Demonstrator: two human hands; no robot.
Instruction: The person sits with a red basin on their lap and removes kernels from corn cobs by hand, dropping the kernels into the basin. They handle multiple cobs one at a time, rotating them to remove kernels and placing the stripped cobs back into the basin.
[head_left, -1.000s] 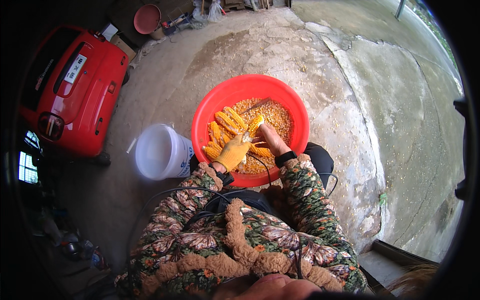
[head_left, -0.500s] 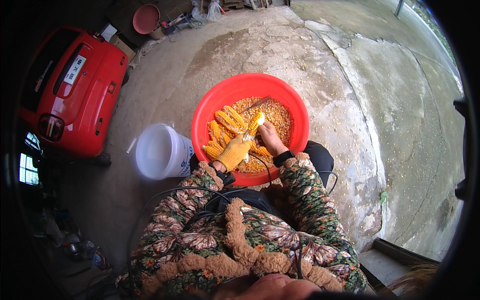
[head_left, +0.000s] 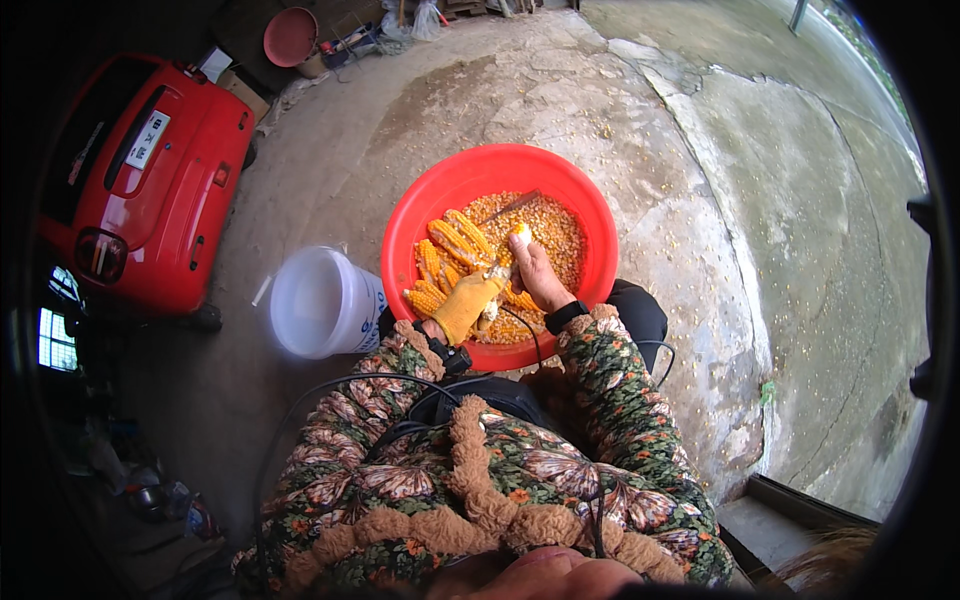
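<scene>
over the round red plastic basin (head_left: 590, 215), the bare right hand (head_left: 535, 275) has slid up the pale corn cob (head_left: 518, 240), closed around it; the yellow-gloved left hand (head_left: 468, 303) clamps a tool, so shelling proceeds.

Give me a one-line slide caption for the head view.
Gloved left hand and bare right hand grip a pale corn cob over a round red plastic basin of kernels, white plastic bucket alongside.

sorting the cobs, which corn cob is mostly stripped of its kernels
The pale cob held in the right hand; the cobs lying in the red basin are yellow with kernels.
</scene>
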